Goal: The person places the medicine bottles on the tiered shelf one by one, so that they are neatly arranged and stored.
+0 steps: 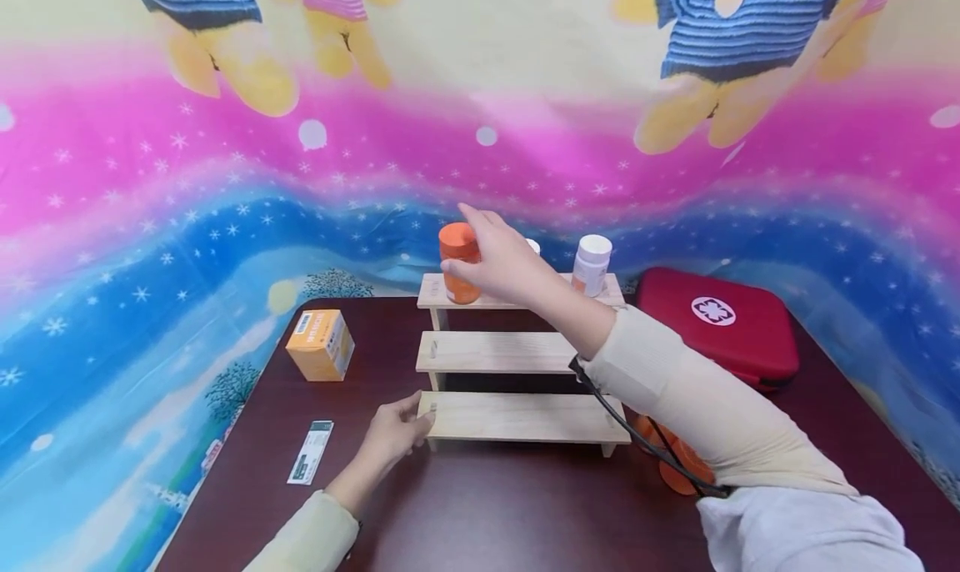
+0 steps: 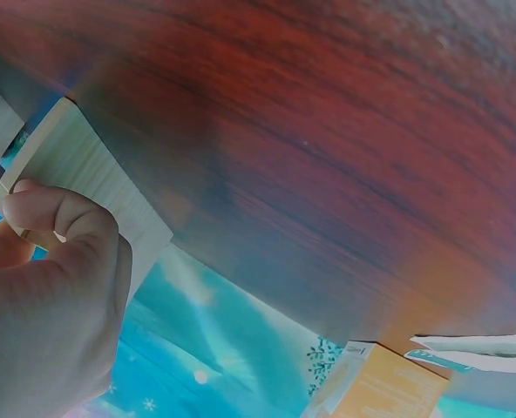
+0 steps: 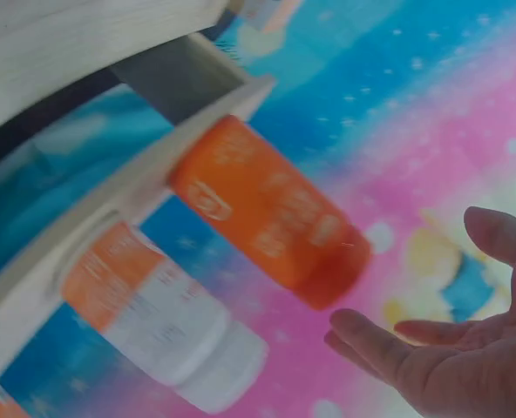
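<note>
Gripping the left end of the lowest tier of the wooden rack (image 1: 517,415), the left hand (image 1: 393,429) has its fingers curled, the board held against the thumb. To its left on the dark desk (image 1: 487,505) lies a narrow white-and-green packet (image 1: 311,453); on the other side, round orange containers (image 1: 684,472) are partly hidden by the right sleeve (image 1: 712,405) and a black cable (image 1: 606,407). Farther back, an orange carton (image 1: 321,345) stands left of the rack and a red case (image 1: 720,338) lies to its right. At the top tier, the right hand (image 1: 504,259) has its fingers spread, holding nothing; they are just beside the lid of an orange bottle (image 3: 271,213), and I cannot tell whether they touch. That bottle stands upright at the tier's left end, next to a white bottle with an orange label (image 3: 166,309); another white bottle (image 1: 592,265) stands farther right. A patterned cloth (image 1: 420,147) hangs behind.
</note>
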Demonstrator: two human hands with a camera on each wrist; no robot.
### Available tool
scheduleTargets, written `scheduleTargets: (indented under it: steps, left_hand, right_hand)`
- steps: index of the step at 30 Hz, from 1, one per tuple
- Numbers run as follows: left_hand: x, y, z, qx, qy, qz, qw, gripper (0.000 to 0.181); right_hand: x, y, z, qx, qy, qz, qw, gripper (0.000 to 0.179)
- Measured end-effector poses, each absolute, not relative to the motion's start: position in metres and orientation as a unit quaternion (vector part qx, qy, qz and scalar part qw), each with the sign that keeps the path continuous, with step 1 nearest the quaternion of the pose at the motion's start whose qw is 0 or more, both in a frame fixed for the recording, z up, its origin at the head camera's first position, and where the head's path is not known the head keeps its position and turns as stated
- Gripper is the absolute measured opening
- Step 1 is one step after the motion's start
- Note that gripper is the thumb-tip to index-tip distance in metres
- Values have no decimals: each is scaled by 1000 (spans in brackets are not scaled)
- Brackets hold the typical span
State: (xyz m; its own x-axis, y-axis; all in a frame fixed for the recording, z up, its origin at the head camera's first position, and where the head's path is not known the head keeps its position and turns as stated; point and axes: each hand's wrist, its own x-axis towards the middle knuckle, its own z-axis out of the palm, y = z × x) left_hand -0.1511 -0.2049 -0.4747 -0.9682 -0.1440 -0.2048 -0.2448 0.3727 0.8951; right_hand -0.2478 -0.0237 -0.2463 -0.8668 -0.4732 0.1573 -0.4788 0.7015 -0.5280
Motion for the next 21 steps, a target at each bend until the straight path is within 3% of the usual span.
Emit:
scheduleTargets:
  steps: [11, 21]
  left_hand:
    - [-151, -202, -474, -126, 830, 541, 46, 54]
    - [-151, -201, -474, -125, 826, 548, 45, 54]
  right_hand:
    - [-196, 41, -249, 307, -915, 259, 25, 57]
    - [-190, 116, -281, 228, -922, 314, 12, 51]
